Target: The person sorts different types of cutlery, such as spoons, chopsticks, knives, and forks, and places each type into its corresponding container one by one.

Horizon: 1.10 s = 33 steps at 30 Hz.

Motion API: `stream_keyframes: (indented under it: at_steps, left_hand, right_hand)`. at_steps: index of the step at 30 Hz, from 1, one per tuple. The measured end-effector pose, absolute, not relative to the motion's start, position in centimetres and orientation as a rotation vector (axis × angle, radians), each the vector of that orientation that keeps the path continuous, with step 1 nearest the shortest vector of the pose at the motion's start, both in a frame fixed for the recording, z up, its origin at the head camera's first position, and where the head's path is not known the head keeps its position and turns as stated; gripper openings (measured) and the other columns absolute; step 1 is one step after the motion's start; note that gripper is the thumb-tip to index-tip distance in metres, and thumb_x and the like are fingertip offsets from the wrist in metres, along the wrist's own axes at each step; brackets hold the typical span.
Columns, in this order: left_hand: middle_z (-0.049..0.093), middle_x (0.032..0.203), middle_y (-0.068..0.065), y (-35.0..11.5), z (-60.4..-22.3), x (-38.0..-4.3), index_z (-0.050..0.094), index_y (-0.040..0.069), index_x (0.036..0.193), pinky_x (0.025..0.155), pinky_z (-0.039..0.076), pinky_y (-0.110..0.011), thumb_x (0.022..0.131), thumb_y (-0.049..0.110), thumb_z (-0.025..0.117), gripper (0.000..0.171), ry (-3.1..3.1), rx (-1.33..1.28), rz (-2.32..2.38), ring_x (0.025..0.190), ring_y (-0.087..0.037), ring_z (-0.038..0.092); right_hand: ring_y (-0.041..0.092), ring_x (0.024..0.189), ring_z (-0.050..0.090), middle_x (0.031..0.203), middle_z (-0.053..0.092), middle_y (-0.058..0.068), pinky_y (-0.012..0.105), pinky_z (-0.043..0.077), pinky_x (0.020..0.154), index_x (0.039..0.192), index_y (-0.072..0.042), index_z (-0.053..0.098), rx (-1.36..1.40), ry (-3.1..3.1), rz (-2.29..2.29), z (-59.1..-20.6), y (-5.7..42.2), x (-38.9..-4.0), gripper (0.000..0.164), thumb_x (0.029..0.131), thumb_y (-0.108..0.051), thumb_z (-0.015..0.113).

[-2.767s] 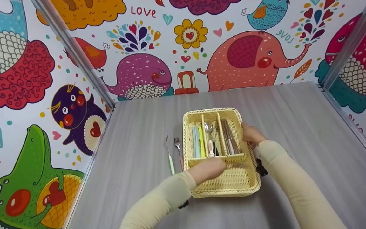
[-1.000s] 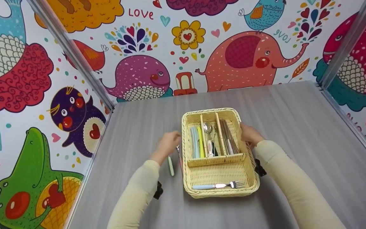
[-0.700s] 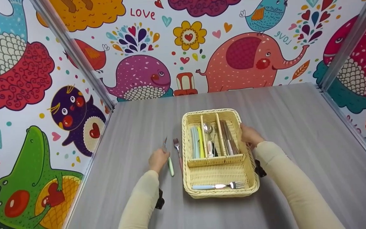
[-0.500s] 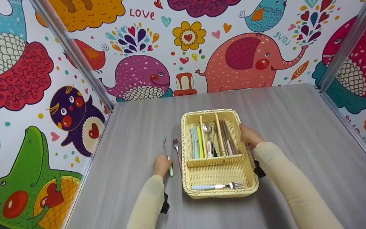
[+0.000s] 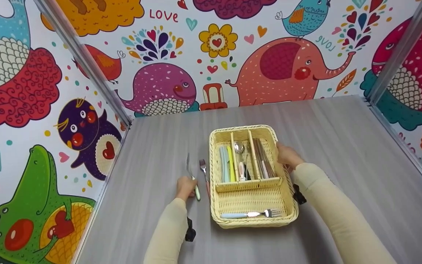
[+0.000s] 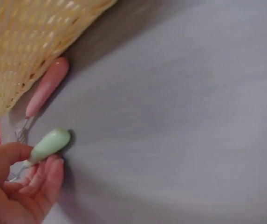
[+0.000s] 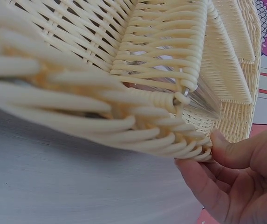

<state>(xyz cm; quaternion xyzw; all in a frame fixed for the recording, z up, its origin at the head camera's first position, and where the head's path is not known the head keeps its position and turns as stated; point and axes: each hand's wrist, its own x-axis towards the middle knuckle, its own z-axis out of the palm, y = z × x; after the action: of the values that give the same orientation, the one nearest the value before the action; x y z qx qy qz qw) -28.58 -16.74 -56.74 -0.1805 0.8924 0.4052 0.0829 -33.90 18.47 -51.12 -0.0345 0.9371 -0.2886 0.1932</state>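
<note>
My left hand (image 5: 186,187) pinches a green-handled piece of cutlery (image 5: 197,192) just left of the basket. In the left wrist view, thumb and fingers close round the green handle (image 6: 53,142) near its metal neck; its far end is largely hidden there. With thumb and fingers, my right hand (image 7: 245,177) grips the woven rim of the cream basket (image 5: 255,201) on its right side. Between left hand and basket lies a fork (image 5: 203,165) with a pink handle (image 6: 48,86). A blue-handled fork (image 5: 234,215) lies crosswise in the basket's front compartment.
Dividers split the basket's back part into three slots. They hold light blue and yellow handles (image 5: 226,165), a spoon (image 5: 239,147) among other pieces, and brown chopstick-like sticks (image 5: 264,157). Cartoon-printed walls (image 5: 156,84) enclose the grey table (image 5: 324,128).
The blue-handled fork went into the front compartment and my left hand let go of it. That hand then moved left and took the green-handled cutlery, whose metal tip has just shifted. My right hand stayed put.
</note>
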Motion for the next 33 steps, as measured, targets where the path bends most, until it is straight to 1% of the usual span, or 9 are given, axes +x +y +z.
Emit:
stream_keyframes:
  at_steps: [3,7,10,12,17,19,25,27,33]
  left_hand:
    - [0.044,0.051,0.001,-16.4,-55.1,-29.5,0.047,0.009,0.060,0.041,0.037,-0.020,0.083,0.007,0.053,0.024,2.727,-0.458,1.289,0.043,-0.010,0.042]
    - [0.060,0.077,-0.006,-14.9,-52.2,-30.7,0.059,0.002,0.083,0.060,0.047,-0.028,0.086,0.010,0.053,0.010,2.862,-0.190,1.296,0.069,-0.016,0.056]
    - [0.064,0.094,-0.012,-13.0,-50.1,-30.8,0.061,-0.002,0.102,0.074,0.050,-0.036,0.087,0.011,0.053,0.021,2.920,0.144,1.166,0.085,-0.023,0.060]
    - [0.064,0.093,-0.012,-11.6,-49.1,-30.3,0.061,-0.002,0.105,0.074,0.050,-0.035,0.086,0.010,0.053,0.023,2.909,0.404,1.017,0.084,-0.023,0.060]
    - [0.062,0.081,-0.001,-8.2,-48.1,-28.3,0.063,0.006,0.091,0.064,0.047,-0.021,0.086,0.013,0.057,0.010,2.709,0.936,0.529,0.070,-0.010,0.054]
    - [0.057,0.074,0.003,-7.1,-48.2,-27.5,0.060,0.010,0.083,0.059,0.043,-0.017,0.085,0.014,0.058,0.005,2.629,1.051,0.353,0.063,-0.007,0.049]
    - [0.039,0.059,0.006,-4.8,-50.2,-26.1,0.043,0.014,0.063,0.047,0.030,-0.019,0.079,0.012,0.062,0.024,2.549,1.185,-0.082,0.052,-0.007,0.033]
    - [0.042,0.058,0.006,-4.6,-51.1,-25.9,0.043,0.014,0.062,0.047,0.034,-0.020,0.078,0.013,0.063,0.026,2.548,1.203,-0.193,0.052,-0.008,0.036]
    - [0.064,0.072,0.002,-4.3,-53.1,-25.3,0.061,0.011,0.070,0.057,0.048,-0.023,0.082,0.016,0.063,0.013,2.543,1.200,-0.302,0.060,-0.011,0.055]
  right_hand:
    - [0.052,0.105,0.047,0.127,0.031,0.044,0.042,0.053,0.051,0.142,0.007,0.012,-0.076,2.617,-0.833,-50.6,18.3,-33.4,0.067,0.083,0.010,0.044]
    - [0.053,0.110,0.044,0.131,0.025,0.044,0.042,0.053,0.049,0.144,0.003,0.009,-0.028,2.572,-0.907,-50.8,18.3,-33.4,0.070,0.082,0.011,0.042]
    - [0.053,0.111,0.042,0.134,0.022,0.043,0.042,0.053,0.049,0.145,0.001,0.007,-0.008,2.535,-0.962,-51.0,18.4,-33.4,0.072,0.082,0.012,0.041]
    - [0.053,0.111,0.043,0.134,0.021,0.043,0.043,0.052,0.049,0.145,0.000,0.006,-0.001,2.519,-0.978,-51.0,18.4,-33.5,0.073,0.082,0.012,0.040]
    - [0.051,0.103,0.049,0.130,0.029,0.043,0.040,0.052,0.046,0.144,0.004,0.010,-0.062,2.592,-0.893,-50.8,18.4,-33.5,0.069,0.083,0.009,0.041]
    - [0.050,0.099,0.052,0.126,0.034,0.044,0.039,0.051,0.045,0.143,0.007,0.012,-0.092,2.629,-0.851,-50.7,18.4,-33.4,0.067,0.083,0.006,0.042]
    - [0.051,0.101,0.051,0.128,0.032,0.043,0.042,0.052,0.046,0.144,0.004,0.009,-0.051,2.579,-0.903,-50.8,18.5,-33.4,0.067,0.085,0.006,0.041]
    - [0.051,0.102,0.051,0.131,0.029,0.042,0.043,0.052,0.047,0.144,0.003,0.008,-0.026,2.552,-0.934,-50.8,18.5,-33.5,0.069,0.084,0.008,0.041]
    - [0.050,0.105,0.049,0.133,0.027,0.040,0.045,0.052,0.050,0.145,0.000,0.007,0.007,2.524,-0.977,-50.8,18.4,-33.4,0.071,0.083,0.011,0.041]
